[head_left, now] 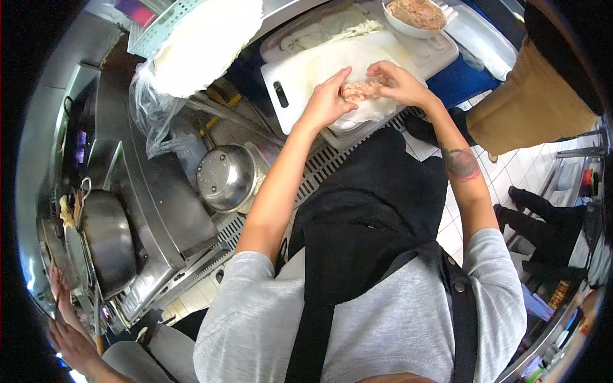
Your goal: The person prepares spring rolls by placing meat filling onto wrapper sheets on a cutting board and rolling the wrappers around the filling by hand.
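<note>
A roll of pinkish minced meat filling [361,91] lies on a thin, pale wrapper sheet [375,113] on a white cutting board [300,83]. My left hand [328,101] cups the near-left end of the meat, thumb and fingers on either side of it. At the other end, my right hand [401,85] curls its fingers and thumb onto the meat. Beyond the board, a white bowl [418,29] holds more of the same mince. A pale, folded cloth or stack of sheets [332,30] sits in a tray behind the board.
To the left are a plastic bag [156,108], a mint-green basket [153,35], an upturned metal pan [225,177] and a large dark pot [110,242]. A person in a brown apron [533,102] stands at the right. Another person's hands [73,348] show at lower left.
</note>
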### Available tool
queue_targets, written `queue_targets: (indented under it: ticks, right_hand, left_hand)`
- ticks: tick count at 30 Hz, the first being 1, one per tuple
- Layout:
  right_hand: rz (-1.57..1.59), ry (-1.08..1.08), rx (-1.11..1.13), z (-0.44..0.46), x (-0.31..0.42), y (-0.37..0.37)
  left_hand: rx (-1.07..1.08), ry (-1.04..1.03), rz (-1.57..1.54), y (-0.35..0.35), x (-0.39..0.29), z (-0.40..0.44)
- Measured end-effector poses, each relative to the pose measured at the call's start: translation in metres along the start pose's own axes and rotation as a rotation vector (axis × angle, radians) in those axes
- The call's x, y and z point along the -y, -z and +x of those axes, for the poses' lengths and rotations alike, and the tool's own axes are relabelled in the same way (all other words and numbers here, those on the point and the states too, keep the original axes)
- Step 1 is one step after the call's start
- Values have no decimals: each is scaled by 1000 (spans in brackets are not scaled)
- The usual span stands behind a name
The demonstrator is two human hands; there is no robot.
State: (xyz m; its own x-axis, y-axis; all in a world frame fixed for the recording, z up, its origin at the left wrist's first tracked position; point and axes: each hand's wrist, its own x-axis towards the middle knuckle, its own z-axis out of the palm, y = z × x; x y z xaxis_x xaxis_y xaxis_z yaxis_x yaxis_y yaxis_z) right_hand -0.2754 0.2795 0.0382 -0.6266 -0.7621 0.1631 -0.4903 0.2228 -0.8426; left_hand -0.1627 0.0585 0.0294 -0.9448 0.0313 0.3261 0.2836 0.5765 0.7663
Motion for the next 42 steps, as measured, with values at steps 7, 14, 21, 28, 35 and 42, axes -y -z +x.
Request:
queue_targets:
  ticks: [7,14,21,28,35,42]
  right_hand:
    - [-382,209,-49,8,-4,-26]
    - [-382,186,-89,-1,-16,-25]
    - [-71,181,-101,0,-1,-27]
    - [-181,149,-250,-4,-19,-44]
    - [-273,171,-199,-3,1,-38]
    - [-273,41,-140,3,-5,-44]
  left_hand:
    - [116,-4,191,-10,6,17]
    - [-20,-85,235,-16,0,-4]
    - [-190,-92,67,-10,-3,-13]
    - [-68,191,6,-9,4,-8]
    - [-72,139,-179,1,6,-6]
    - [12,245,-22,-15,7,6]
